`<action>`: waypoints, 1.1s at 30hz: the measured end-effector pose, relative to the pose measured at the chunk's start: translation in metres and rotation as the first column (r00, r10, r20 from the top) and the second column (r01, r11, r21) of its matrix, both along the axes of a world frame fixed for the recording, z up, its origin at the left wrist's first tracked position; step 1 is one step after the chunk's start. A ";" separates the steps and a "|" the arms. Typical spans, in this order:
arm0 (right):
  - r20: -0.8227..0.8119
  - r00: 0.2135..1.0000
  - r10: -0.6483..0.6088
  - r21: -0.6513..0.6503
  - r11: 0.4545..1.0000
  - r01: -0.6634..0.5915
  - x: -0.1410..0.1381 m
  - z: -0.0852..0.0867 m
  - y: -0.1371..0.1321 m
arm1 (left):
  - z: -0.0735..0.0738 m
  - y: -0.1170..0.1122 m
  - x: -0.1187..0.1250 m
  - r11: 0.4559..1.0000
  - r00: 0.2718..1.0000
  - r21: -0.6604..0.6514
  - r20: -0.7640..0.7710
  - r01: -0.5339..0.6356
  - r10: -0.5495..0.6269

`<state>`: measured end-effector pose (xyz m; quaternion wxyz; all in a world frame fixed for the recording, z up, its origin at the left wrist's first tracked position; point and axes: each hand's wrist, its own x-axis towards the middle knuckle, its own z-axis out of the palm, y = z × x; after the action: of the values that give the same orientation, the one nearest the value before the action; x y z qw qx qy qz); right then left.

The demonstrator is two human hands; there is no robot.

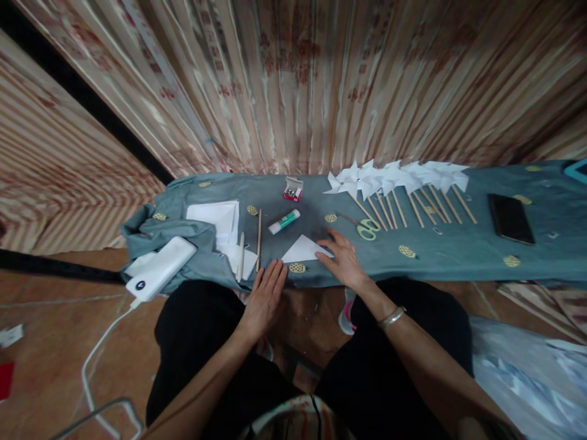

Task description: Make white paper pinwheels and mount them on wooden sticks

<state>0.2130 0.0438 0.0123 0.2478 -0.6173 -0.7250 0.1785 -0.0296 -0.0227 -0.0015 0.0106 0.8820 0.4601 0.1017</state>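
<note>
A white sheet of paper folded into a triangle (303, 249) lies on the blue-grey cloth in front of me. My left hand (267, 293) rests flat at the cloth's near edge, fingers stretched out, by the triangle's left corner. At the right corner, my right hand (342, 256) touches the paper with thumb and fingers apart. Just beyond the paper lies a glue stick (284, 222). A wooden stick (259, 240) and a white pen-like tool (241, 256) lie left of it. Green-handled scissors (367, 228) are beyond my right hand.
Several white paper pinwheels (398, 177) on sticks lie in a row at the back right. A black phone (510, 218) is farther right. A small red box (292, 189) stands behind the glue stick. White paper sheets (213, 214) and a cabled power bank (162, 267) are at left.
</note>
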 end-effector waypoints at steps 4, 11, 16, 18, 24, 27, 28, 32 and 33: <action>-0.175 0.985 -0.003 0.024 1.000 0.007 -0.003 0.001 0.008 | 0.000 -0.003 0.004 0.999 0.995 -0.026 0.101 -0.019 0.022; -0.401 0.915 -0.035 0.116 0.989 0.089 0.004 0.020 0.002 | 0.024 0.008 0.038 0.990 0.898 -0.012 0.419 -0.140 0.132; -0.211 0.975 0.067 0.169 0.985 -0.031 0.008 0.032 -0.013 | 0.036 0.038 0.069 0.989 0.873 0.117 0.487 -0.087 0.019; -0.178 0.977 0.119 0.168 0.982 -0.088 0.009 0.033 -0.017 | 0.037 0.046 0.075 0.987 0.882 0.149 0.472 -0.066 -0.012; -0.200 0.967 0.155 0.084 0.986 -0.141 0.018 0.033 -0.024 | 0.044 0.048 0.075 0.983 0.904 0.175 0.428 -0.062 -0.019; -0.297 0.946 0.127 0.046 0.992 -0.118 0.022 0.029 -0.024 | 0.047 0.045 0.070 0.985 0.919 0.168 0.393 -0.031 -0.038; -0.336 0.936 0.107 0.032 0.994 -0.103 0.023 0.027 -0.024 | 0.047 0.044 0.069 0.987 0.926 0.162 0.376 -0.022 -0.041; -0.384 0.921 0.063 -0.004 0.998 -0.070 0.023 0.021 -0.022 | 0.042 0.043 0.064 0.991 0.953 0.134 0.299 0.002 -0.043; -0.359 0.931 0.074 0.005 0.997 -0.077 0.023 0.020 -0.023 | 0.040 0.043 0.063 0.992 0.957 0.124 0.287 0.006 -0.042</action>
<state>0.2358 0.0208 0.0322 0.3661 -0.5472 -0.6900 0.3006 0.0333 0.0202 0.0389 0.0253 0.8622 0.4358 0.2570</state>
